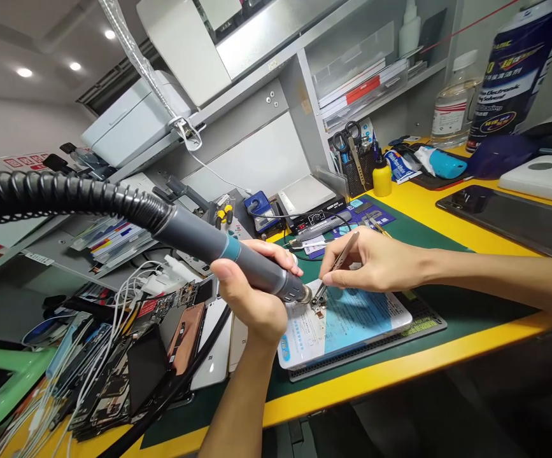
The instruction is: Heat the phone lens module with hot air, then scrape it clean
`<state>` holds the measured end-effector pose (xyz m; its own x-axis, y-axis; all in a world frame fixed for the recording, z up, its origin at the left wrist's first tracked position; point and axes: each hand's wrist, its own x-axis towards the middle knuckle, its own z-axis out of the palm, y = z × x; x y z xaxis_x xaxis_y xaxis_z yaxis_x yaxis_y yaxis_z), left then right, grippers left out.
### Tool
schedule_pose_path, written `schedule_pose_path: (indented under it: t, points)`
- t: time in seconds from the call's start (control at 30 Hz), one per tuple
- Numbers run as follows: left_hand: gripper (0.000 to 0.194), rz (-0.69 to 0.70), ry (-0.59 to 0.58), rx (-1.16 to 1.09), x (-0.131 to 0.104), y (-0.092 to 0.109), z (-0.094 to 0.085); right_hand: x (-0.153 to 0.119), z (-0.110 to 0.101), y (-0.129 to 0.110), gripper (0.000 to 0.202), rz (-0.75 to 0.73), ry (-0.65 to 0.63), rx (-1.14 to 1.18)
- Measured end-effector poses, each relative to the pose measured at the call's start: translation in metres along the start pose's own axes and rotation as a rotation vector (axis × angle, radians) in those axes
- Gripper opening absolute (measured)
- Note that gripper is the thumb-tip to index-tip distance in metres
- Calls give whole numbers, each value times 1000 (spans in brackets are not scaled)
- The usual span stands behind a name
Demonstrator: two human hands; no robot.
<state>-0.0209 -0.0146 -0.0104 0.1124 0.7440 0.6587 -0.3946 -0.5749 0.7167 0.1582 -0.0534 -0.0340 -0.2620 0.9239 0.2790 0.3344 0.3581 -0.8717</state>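
Note:
My left hand (251, 299) is wrapped round a grey hot air gun (199, 245) with a teal band and a ribbed black hose. Its metal nozzle points down to the right, close to a small electronic part (319, 309). That part lies on a white and blue flat box (352, 324). Between the thumb and fingers of my right hand (375, 261) is a pair of tweezers (340, 261), slanting down with the tips at the small part. Whether the tips grip it I cannot tell. The box rests on a dark perforated plate (428, 321).
A green mat (447, 350) covers the yellow-edged bench. Stacked phone parts (113, 375) and white cables crowd the left. Behind the hands stand a black device (316, 213), a yellow bottle (381, 178) and a mesh pen holder (356, 172). A dark phone (514, 216) lies at right.

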Motion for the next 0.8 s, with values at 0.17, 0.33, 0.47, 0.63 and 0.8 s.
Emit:
schedule_pose_path:
  t: [0.17,0.33,0.47,0.63,0.8]
  points:
    - [75,9,18,-30,2,0,-1,0,-3,-3,12,41,-14,43]
    - [68,19,41,-34,2,2,-1,-1,-7,-9,15,61,36,103]
    - [70,108,123,60,22,6,-24,2,-7,-9,22,46,107,142]
    - [34,312,531,265,98,33,-83,6,-6,-3,19,15,130,160]
    - [37,304,633,547,188,68,-125,2,1,0,16,21,122,191]
